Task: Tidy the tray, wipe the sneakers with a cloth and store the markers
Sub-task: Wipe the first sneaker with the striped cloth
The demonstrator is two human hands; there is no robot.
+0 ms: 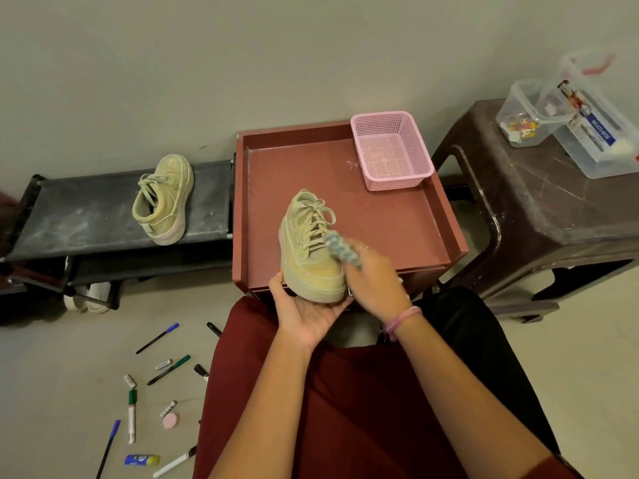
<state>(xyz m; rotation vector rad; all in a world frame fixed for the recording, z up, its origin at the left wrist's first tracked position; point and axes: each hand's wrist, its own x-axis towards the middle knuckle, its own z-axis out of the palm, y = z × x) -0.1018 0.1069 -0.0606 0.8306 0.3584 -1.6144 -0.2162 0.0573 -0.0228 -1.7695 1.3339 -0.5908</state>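
Fingers (358, 257) of my right hand (371, 281) pinch the grey crumpled cloth (340, 248); left hand (304, 312) cups the beige lace-up sneaker (311, 250).
Wiping seems midway: the loose markers (157, 338) wait unstored on the floor.

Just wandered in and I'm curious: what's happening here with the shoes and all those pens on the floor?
A seated person is cleaning a beige sneaker. The left hand holds it from below at the heel, over the near edge of a red tray, while the right hand rubs a grey cloth against its side. The second sneaker sits on a dark rack to the left. A pink basket stands empty in the tray's far corner, and the markers lie scattered on the floor.
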